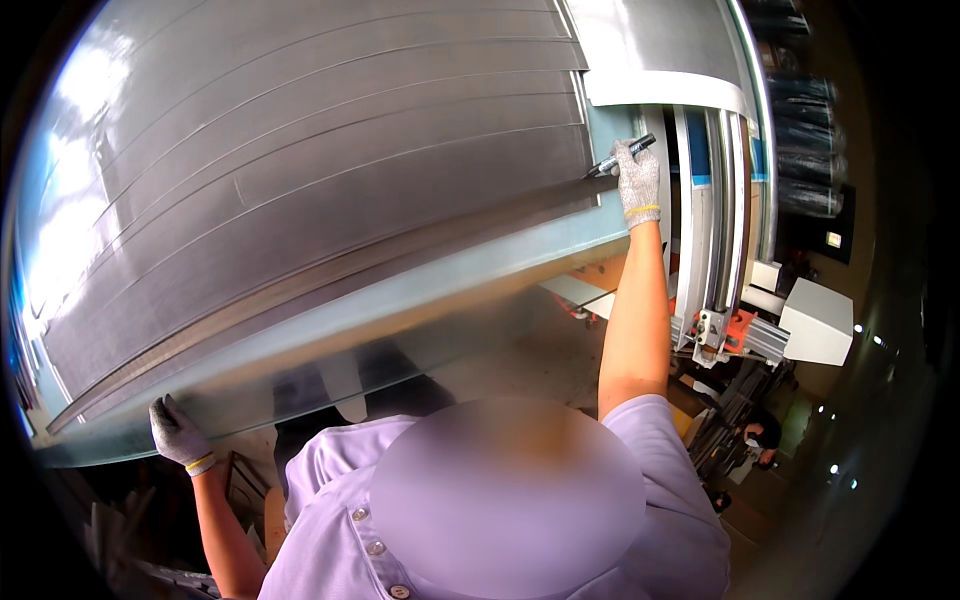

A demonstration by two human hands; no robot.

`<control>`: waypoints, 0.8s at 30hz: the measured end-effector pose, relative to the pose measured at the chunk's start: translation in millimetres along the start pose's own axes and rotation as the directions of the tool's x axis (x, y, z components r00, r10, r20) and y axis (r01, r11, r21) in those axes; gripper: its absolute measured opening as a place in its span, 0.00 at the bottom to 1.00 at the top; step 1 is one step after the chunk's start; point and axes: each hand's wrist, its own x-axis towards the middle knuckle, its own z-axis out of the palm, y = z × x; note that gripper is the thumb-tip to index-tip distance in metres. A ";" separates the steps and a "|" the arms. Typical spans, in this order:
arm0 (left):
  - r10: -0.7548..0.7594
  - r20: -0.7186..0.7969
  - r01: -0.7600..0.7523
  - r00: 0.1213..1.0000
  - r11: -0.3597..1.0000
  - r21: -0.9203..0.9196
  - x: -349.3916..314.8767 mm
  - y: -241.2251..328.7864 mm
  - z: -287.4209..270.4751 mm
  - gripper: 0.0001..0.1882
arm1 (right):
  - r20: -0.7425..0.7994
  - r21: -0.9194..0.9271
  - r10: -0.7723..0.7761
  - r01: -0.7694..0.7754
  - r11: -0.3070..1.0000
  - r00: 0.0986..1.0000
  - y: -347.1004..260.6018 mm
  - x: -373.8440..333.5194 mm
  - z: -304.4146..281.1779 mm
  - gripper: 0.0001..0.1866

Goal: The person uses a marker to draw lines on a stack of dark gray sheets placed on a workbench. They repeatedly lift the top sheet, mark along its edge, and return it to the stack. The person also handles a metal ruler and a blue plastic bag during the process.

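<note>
Right hand (638, 180) is slanting its gripped marker (643, 144) left toward dark strips (400, 150); left hand (178, 432), grip unclear, perhaps steadying a pale panel (450, 278)

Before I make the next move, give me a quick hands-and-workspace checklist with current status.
1. Right hand gripping the marker: ok.
2. Marker tip at the right edge of the dark sheet: ok; actual contact: cannot tell.
3. Left hand at the pale translucent border, near side: ok; firmness of hold: cannot tell.
4. Gloves on both hands: ok.
5. Right forearm apart from the metal rail assembly: looks ok, though one view leaves depth uncertain.
6. Rail assembly powered or idle: cannot tell.
</note>
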 end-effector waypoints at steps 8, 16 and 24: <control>-0.005 -0.013 0.005 1.000 1.000 0.010 -0.5 -2.5 4.0 0.14 | -0.027 -0.008 -0.002 0.001 1.000 1.000 10.9 12.9 -16.2 0.11; 0.037 -0.067 -0.036 0.997 0.999 0.023 -1.1 -10.8 6.8 0.14 | -0.062 0.039 0.011 -0.008 0.999 0.998 12.8 12.9 -13.2 0.10; 0.045 -0.038 -0.046 0.998 0.999 -0.027 2.0 2.5 2.0 0.10 | -0.384 0.735 0.281 0.107 0.670 0.879 16.8 -5.6 -16.8 0.10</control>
